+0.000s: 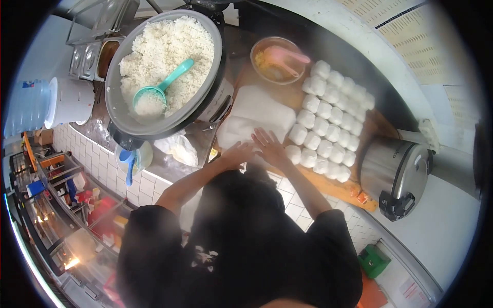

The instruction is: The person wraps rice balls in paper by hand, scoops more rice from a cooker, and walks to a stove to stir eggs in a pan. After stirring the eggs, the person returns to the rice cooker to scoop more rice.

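Observation:
A folded white sheet, like a damp cloth [262,110], lies on the wooden board with its near edge in a thick roll or fold. On that near edge my right hand [269,146] rests flat, fingers spread. My left hand [239,154] is beside it, fingers stretched out over the same edge. Anything under the sheet is hidden. Right of the sheet, white wrapped rice balls [323,126] stand in close rows. Behind it is a bowl [275,74] of yellow filling with a pink spoon [287,55] in it.
A large pot of cooked rice [177,43] with a teal ladle [172,79] stands at left. Near it are a container [144,154] with a blue-handled scoop [129,174] and a crumpled white bag [177,149]. A steel rice cooker [382,164] stands at right by the board's end.

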Motion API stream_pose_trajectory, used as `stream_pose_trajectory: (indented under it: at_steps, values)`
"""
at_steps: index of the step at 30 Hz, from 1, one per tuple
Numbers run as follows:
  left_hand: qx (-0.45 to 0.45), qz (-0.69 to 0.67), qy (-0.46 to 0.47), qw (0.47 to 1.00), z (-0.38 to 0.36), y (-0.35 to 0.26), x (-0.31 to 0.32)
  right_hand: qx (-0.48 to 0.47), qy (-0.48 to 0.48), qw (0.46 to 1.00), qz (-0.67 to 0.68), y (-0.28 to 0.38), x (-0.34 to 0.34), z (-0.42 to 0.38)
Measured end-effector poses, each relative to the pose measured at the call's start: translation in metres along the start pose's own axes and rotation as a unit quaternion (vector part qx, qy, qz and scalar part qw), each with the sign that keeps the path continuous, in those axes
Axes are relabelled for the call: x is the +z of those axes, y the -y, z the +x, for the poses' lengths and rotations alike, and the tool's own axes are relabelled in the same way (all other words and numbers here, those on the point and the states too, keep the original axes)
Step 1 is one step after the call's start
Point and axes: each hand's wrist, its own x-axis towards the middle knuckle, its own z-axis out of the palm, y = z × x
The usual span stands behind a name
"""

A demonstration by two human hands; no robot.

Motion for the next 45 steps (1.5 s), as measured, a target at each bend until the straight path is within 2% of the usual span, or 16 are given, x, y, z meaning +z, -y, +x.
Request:
stream_pose_trajectory:
  at_steps: [5,7,11,12,14,15,16,19,23,25,29,31,32,34,38,45]
  values:
    - [-0.049,-0.038,0.113,0.992,-0.008,0.004,0.029,-0.038,0.001,0.998,-0.040,-0.013,0.011,-0.005]
    - [0.011,-0.044,-0.073,0.996,-0.012,0.008,-0.003,-0.039,0.040,0.996,0.073,-0.014,-0.005,-0.001]
    - [-0.064,-0.111,-0.143,0.981,0.018,0.027,-0.040,-0.034,0.061,0.993,0.100,-0.017,-0.026,0.009]
    - [-0.062,-0.107,-0.146,0.982,0.028,0.038,-0.042,-0.005,0.049,0.985,0.167,-0.021,-0.026,0.012]
    - [-0.223,-0.282,0.028,0.933,0.045,0.060,-0.036,0.022,0.033,0.972,0.232,-0.032,-0.019,0.021]
    - [-0.200,-0.306,-0.035,0.930,0.048,0.077,-0.015,0.085,0.032,0.961,0.262,-0.041,-0.010,0.029]
    - [-0.198,-0.303,-0.037,0.931,0.053,0.088,-0.007,0.149,0.030,0.944,0.291,-0.050,-0.001,0.036]
    - [-0.236,-0.416,-0.030,0.878,0.064,0.108,0.000,0.172,0.015,0.946,0.275,-0.079,0.023,0.051]
    - [-0.177,-0.373,-0.022,0.910,0.051,0.124,0.012,0.215,0.101,0.915,0.326,-0.097,0.021,0.050]
    - [-0.240,-0.338,-0.030,0.909,0.044,0.122,0.014,0.177,0.023,0.902,0.392,-0.105,0.032,0.040]
    - [-0.294,-0.278,0.034,0.914,0.042,0.112,0.018,0.151,0.008,0.930,0.336,-0.100,0.039,0.036]
    - [-0.304,-0.201,-0.039,0.930,0.043,0.110,0.038,0.245,0.003,0.964,0.104,-0.073,0.027,0.050]
    - [-0.305,-0.202,-0.039,0.930,0.045,0.102,0.030,0.244,0.004,0.964,0.105,-0.060,0.016,0.052]
    - [-0.287,-0.001,-0.188,0.939,0.049,0.083,0.004,0.213,-0.145,0.965,-0.040,-0.043,-0.001,0.052]
    - [-0.267,-0.037,-0.091,0.959,0.048,0.087,0.007,0.210,-0.040,0.977,0.021,-0.055,0.034,0.041]
    - [-0.246,-0.067,-0.060,0.965,0.031,0.072,0.019,0.176,-0.123,0.972,0.099,-0.038,0.036,0.018]
